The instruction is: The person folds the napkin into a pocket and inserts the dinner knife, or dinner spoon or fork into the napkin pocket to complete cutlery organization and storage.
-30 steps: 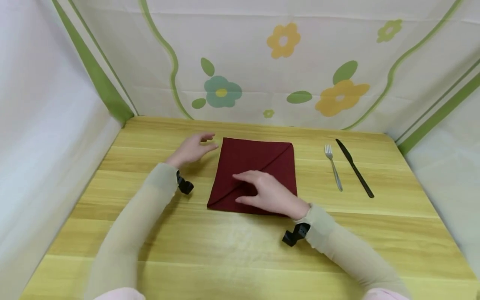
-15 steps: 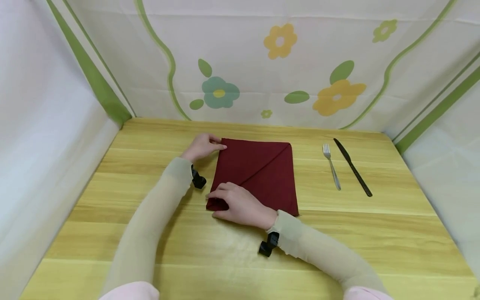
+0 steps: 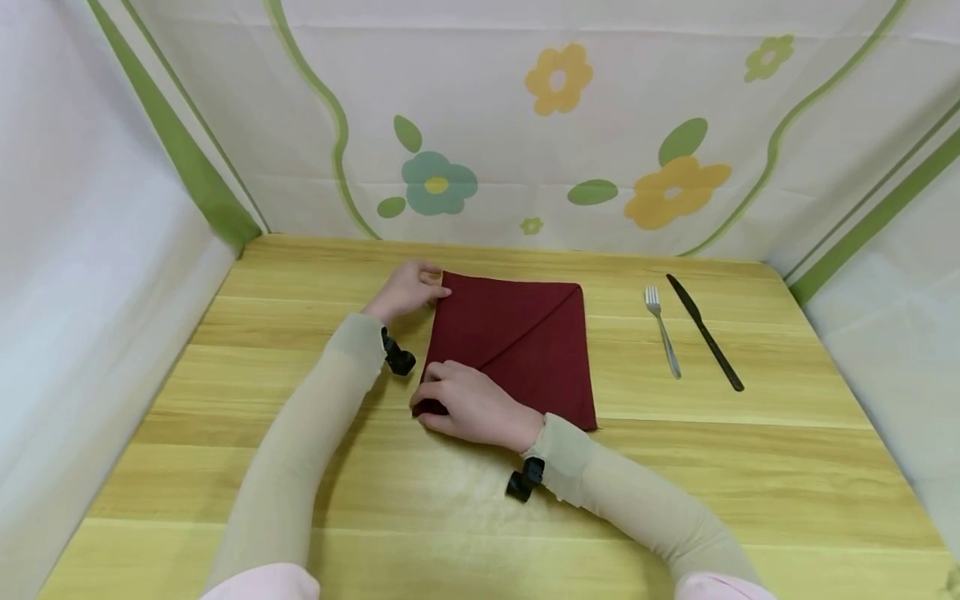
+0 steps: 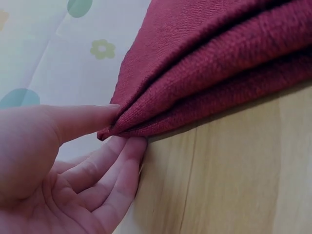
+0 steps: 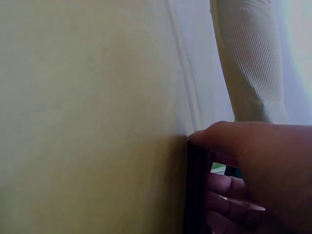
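Observation:
A dark red cloth napkin [image 3: 517,325], folded into a square with a diagonal fold line across its top, lies on the wooden table. My left hand [image 3: 406,292] pinches its far left corner between thumb and fingers. In the left wrist view the layered cloth [image 4: 195,78] bunches toward that corner, with the thumb above and the fingers below. At the near left corner my right hand [image 3: 476,404] grips the napkin, its fingers curled over the left edge. The right wrist view is dim; there the thumb and fingers [image 5: 229,185] hold the dark cloth edge.
To the right of the napkin lie a silver fork [image 3: 663,332] and a black knife [image 3: 705,333], side by side. A white curtain with printed flowers [image 3: 480,125] stands behind the wooden table [image 3: 420,500]. White cloth hangs on both sides.
Both hands have come to the napkin's left corners: the left moved right, the right moved left and nearer. Both took hold of the cloth. Over the last half second they barely moved.

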